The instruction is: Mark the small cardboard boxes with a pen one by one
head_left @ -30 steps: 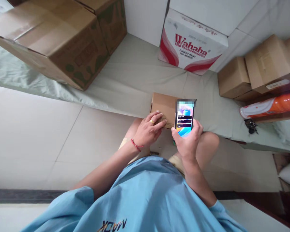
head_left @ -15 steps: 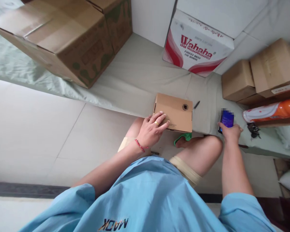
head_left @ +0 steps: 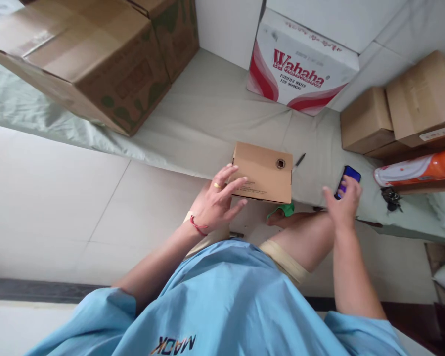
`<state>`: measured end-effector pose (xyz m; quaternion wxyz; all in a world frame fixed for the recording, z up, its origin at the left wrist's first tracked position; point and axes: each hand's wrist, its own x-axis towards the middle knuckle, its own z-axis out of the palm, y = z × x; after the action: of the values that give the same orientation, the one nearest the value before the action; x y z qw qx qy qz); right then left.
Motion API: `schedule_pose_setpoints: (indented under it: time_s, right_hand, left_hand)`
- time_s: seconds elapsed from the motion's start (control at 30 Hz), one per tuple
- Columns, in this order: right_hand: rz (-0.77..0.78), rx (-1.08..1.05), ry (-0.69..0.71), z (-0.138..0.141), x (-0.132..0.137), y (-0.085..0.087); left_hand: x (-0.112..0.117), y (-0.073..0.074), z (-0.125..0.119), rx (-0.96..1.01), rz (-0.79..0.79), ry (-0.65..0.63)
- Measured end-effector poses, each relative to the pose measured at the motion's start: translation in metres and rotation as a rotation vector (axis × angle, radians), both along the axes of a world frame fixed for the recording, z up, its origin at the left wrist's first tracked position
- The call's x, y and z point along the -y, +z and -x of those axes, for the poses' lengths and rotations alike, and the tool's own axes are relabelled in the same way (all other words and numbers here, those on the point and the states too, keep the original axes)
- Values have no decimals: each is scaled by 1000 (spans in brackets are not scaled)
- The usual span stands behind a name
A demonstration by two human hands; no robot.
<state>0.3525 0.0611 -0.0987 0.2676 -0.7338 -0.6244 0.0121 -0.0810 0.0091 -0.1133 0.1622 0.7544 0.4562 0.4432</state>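
Note:
A small brown cardboard box with a round dark mark on its lid sits closed at the near edge of the cloth-covered surface. My left hand, fingers spread, is at the box's left front corner; whether a fingertip touches it I cannot tell. A phone with a lit blue-purple screen lies on the cloth to the right. My right hand is over the phone's lower part, thumb and fingers apart and not wrapped round it. Just right of the box lies a dark pen.
Large cartons stand at the left, a white and red water carton at the back. On the right are brown boxes, an orange and white cylinder and keys. My knees are below the surface's front edge.
My left hand has lifted off the box lid and drawn back to the left. My right hand has let go of the phone, which now lies on the cloth, and moved slightly left.

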Motion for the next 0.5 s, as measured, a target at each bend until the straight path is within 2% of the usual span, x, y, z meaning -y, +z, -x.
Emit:
schedule_pose_setpoints:
  time_s: [0.07,0.17,0.27,0.37,0.43,0.5]
  right_hand:
    - [-76,62,391,43,28,0]
    - [-167,268,686,98,53,-10]
    - [-195,340,719,121,47,-29]
    - [-138,291,681,121,27,-41]
    - [-98,256,708,118,18,-39]
    - [-142,234,738,115,15,-25]
  left_hand:
    - [5,-6,1,141,131,172]
    - [10,-22,3,264,395,407]
    - [15,-38,5,235,506,451]
    - [25,-50,7,180,547,438]
    - [32,-56,9,136,584,431]
    - [35,-60,13,93,618,433]
